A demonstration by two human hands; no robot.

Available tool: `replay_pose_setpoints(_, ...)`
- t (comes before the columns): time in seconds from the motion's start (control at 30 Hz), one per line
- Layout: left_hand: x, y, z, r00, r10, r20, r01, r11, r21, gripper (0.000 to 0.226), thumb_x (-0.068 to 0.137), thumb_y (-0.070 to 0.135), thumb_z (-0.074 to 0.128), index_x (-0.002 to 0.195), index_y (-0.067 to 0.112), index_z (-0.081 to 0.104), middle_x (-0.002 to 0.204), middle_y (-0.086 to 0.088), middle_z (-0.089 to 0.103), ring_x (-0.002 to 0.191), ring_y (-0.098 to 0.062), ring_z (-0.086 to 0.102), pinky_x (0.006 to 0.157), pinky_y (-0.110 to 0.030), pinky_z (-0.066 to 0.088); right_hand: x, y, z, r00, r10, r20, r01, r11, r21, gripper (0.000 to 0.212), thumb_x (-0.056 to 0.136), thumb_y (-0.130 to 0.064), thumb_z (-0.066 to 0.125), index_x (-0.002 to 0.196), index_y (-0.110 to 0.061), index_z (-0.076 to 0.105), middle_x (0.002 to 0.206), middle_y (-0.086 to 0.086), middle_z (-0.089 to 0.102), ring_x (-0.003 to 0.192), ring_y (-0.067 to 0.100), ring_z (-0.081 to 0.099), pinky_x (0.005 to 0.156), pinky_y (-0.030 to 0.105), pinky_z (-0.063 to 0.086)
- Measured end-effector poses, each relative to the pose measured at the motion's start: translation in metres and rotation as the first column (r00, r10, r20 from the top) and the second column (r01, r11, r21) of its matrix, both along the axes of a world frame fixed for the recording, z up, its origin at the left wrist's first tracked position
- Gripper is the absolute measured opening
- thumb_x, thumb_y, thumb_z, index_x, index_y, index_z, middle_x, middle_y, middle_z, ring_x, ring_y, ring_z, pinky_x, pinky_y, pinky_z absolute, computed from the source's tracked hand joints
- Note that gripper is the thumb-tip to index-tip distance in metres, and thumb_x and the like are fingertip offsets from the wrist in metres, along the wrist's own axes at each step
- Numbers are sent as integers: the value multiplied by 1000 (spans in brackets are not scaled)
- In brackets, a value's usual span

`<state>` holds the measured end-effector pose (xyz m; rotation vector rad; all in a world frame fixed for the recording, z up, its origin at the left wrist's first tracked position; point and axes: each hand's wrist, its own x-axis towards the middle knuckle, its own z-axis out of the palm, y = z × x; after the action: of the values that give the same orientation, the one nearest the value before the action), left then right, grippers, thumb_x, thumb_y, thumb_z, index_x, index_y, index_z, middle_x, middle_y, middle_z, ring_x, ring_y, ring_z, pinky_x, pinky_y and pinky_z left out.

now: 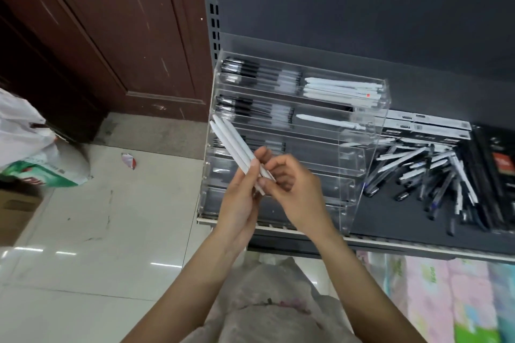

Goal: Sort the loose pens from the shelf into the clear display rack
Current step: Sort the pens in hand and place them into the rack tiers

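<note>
A clear tiered display rack [359, 164] stands on the left end of the dark shelf [390, 217]. Its upper tiers hold black pens [259, 72] on the left and white pens [342, 89] on the right; one white pen [326, 120] lies alone in the second tier. In front of the rack my left hand [239, 203] holds a small bundle of white pens [232, 142] that points up and to the left. My right hand [292, 184] pinches the lower ends of the same bundle. A pile of loose pens [426, 172], black and white, lies on the shelf to the right of the rack.
Flat dark boxes [426, 128] lie behind and right of the loose pile. A brown door [111, 36] and tiled floor [97, 231] are to the left, with plastic bags [30, 153] and a cardboard box [14, 211]. A white bag [273, 301] and colourful packages [446, 301] sit below the shelf.
</note>
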<state>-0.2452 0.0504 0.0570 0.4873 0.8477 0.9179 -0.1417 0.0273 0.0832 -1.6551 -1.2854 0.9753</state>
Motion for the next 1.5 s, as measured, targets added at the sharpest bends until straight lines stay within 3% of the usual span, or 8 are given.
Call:
replay_pose_setpoints(0.2, 24, -11, 3, 973, -137, -188, 162, 979, 123, 36, 85, 37, 53, 114, 21, 67, 108, -1, 71, 102, -16, 61, 95, -32, 47, 53, -15, 7, 999, 37, 17, -37, 999, -2, 24, 79, -10, 73, 86, -28, 60, 80, -14, 69, 76, 2, 66, 73, 24, 54)
replay_pose_setpoints(0.33, 45, -12, 6, 983, -61, -173, 82, 990, 112, 25, 88, 30, 55, 101, 17, 72, 97, 0, 70, 89, -10, 62, 87, -26, 47, 97, -17, 14, 958, -36, 285, 6, 994, 106, 11, 83, -21, 70, 92, -20, 65, 83, -15, 70, 75, -4, 65, 71, 19, 53)
replay_pose_setpoints(0.53, 61, -6, 2, 983, 9, -183, 1, 998, 57, 26, 93, 23, 53, 81, 3, 62, 109, 6, 71, 90, -3, 61, 81, -17, 49, 175, 25, 32, 528, -186, 828, -57, 966, 253, 10, 83, -20, 69, 92, -16, 67, 80, 9, 68, 82, 30, 62, 68, 33, 45)
replay_pose_setpoints(0.8, 67, -2, -1, 978, 59, -202, -54, 998, 30, 25, 93, 25, 53, 93, 2, 62, 115, 3, 69, 80, -1, 58, 80, -16, 50, 173, 64, 15, 96, 89, 991, -222, 973, -66, 7, 80, -15, 71, 74, -17, 67, 75, -1, 65, 82, 19, 58, 59, 25, 41)
replay_pose_setpoints(1.03, 68, 2, 6, 974, 47, -224, -44, 999, 19, 23, 94, 25, 52, 94, 3, 61, 110, 7, 70, 72, 2, 58, 82, -17, 50, 170, 78, 17, 147, 196, 970, -187, 968, -167, 28, 90, -43, 56, 92, -17, 67, 92, -1, 66, 86, 21, 64, 65, 28, 44)
replay_pose_setpoints(1.33, 67, 6, 7, 972, 19, -232, -16, 1000, 15, 23, 94, 23, 54, 82, 5, 61, 104, 10, 72, 80, 4, 62, 77, -14, 51, 162, 79, 19, 121, 224, 967, -136, 969, -207, 28, 96, -37, 49, 98, -16, 67, 95, 2, 67, 88, 24, 65, 64, 29, 41)
replay_pose_setpoints(1.4, 68, 7, 9, 969, 21, -246, -15, 1000, 25, 28, 93, 22, 55, 68, 11, 60, 104, 9, 72, 87, 3, 64, 75, -14, 50, 160, 69, 24, 242, 121, 963, -141, 986, -88, 28, 95, -39, 51, 96, -17, 68, 93, 0, 68, 85, 23, 65, 64, 30, 45)
replay_pose_setpoints(1.5, 68, 6, 12, 965, 26, -259, -10, 998, 61, 44, 92, 21, 57, 48, 22, 63, 105, 6, 73, 96, 1, 65, 76, -15, 51, 141, 44, 38, 674, 66, 735, -183, 980, 80, 25, 87, -44, 58, 92, -23, 70, 85, -9, 71, 73, 9, 65, 62, 25, 47)
